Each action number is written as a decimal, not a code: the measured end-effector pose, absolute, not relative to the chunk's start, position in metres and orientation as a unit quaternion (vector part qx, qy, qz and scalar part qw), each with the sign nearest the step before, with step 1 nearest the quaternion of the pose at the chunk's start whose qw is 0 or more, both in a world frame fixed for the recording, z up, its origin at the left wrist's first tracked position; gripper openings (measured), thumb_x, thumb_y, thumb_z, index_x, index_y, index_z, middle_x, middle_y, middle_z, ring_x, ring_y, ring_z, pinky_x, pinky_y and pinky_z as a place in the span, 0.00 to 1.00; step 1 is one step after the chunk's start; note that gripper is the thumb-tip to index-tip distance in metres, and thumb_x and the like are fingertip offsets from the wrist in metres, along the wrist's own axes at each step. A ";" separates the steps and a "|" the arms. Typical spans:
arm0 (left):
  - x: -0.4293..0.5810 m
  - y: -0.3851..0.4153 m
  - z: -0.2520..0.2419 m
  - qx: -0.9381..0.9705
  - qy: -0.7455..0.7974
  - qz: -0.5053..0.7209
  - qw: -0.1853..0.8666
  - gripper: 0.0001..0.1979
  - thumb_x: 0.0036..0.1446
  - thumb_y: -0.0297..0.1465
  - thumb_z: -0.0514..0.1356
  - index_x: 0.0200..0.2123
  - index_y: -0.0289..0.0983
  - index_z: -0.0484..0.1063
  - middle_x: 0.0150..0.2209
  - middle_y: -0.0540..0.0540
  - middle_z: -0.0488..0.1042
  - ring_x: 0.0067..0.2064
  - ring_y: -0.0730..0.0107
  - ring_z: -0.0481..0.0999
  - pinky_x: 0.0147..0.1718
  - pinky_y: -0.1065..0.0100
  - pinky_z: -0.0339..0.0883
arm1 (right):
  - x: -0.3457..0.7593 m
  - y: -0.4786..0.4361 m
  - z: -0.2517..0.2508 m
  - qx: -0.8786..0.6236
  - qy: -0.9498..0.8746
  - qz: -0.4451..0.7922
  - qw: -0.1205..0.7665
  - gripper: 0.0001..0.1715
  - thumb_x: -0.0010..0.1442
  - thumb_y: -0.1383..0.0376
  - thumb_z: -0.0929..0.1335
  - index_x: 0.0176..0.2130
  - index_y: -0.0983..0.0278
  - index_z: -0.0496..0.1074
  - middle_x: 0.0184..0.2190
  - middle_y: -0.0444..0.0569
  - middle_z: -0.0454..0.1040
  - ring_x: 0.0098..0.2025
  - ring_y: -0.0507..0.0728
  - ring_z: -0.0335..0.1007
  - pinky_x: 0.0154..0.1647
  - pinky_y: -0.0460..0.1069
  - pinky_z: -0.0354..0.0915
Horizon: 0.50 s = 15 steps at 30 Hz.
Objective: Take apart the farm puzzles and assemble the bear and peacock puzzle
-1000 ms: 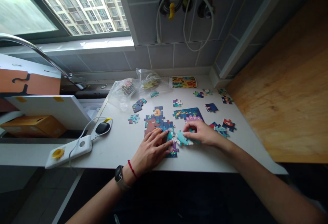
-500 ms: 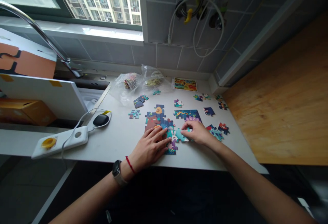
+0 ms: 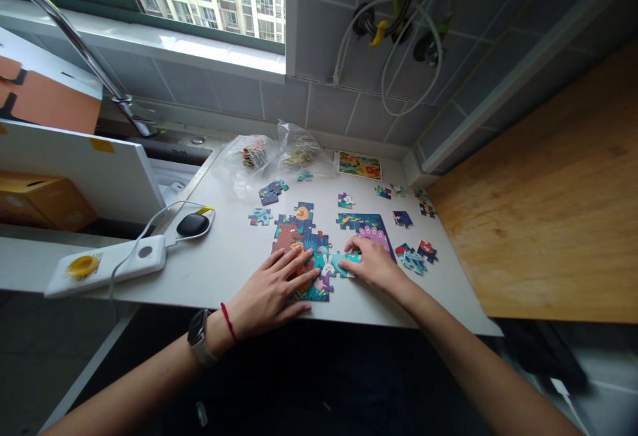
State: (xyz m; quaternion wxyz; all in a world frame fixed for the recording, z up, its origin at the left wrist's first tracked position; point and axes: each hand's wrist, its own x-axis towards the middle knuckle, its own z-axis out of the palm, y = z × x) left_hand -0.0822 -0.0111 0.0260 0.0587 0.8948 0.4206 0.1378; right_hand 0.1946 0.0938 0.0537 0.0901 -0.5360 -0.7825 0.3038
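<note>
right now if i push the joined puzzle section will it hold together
Probably only partly: the joined puzzle section is separate interlocking pieces, so it may flex at the seams. Those thin-looking pieces seem light, and the ragged outer ones could pull away.

The left forearm is bare and slim. Its wrist carries a smartwatch with a dark, squarish case and a pale grey band. Just beside the watch, nearer the left hand, a thin red cord circles the wrist. The right forearm and right hand are bare too, with short, unpainted nails.
</note>
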 end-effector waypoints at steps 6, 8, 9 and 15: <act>-0.092 -0.020 0.029 0.896 0.423 0.117 0.065 0.40 0.67 0.59 0.54 0.74 0.46 0.57 0.76 0.41 0.54 0.76 0.44 0.54 0.72 0.48 0.47 | 0.200 0.078 0.056 -0.493 -0.804 0.290 0.166 0.12 0.63 0.56 0.73 0.41 0.61 0.75 0.43 0.52 0.79 0.43 0.61 0.76 0.48 0.55 0.70; -0.089 -0.020 0.032 0.890 0.434 0.124 0.071 0.41 0.67 0.60 0.54 0.75 0.46 0.57 0.76 0.41 0.55 0.75 0.43 0.55 0.72 0.48 0.47 | 0.211 0.071 0.062 -0.500 -0.783 0.298 0.221 0.14 0.71 0.55 0.67 0.49 0.59 0.76 0.51 0.53 0.79 0.46 0.61 0.78 0.50 0.55 0.72; -0.086 -0.019 0.033 0.886 0.438 0.129 0.075 0.40 0.67 0.59 0.54 0.75 0.46 0.56 0.75 0.41 0.56 0.75 0.43 0.55 0.72 0.48 0.48 | 0.218 0.067 0.065 -0.513 -0.768 0.295 0.246 0.16 0.72 0.56 0.64 0.52 0.59 0.76 0.53 0.53 0.79 0.47 0.61 0.78 0.52 0.56 0.72; -0.050 -0.005 0.039 0.899 0.404 0.136 0.102 0.36 0.70 0.55 0.54 0.72 0.39 0.62 0.75 0.39 0.57 0.75 0.41 0.55 0.70 0.45 0.52 | 0.246 0.045 0.074 -0.514 -0.780 0.254 0.250 0.17 0.72 0.61 0.63 0.48 0.56 0.80 0.53 0.52 0.81 0.58 0.64 0.76 0.63 0.60 0.68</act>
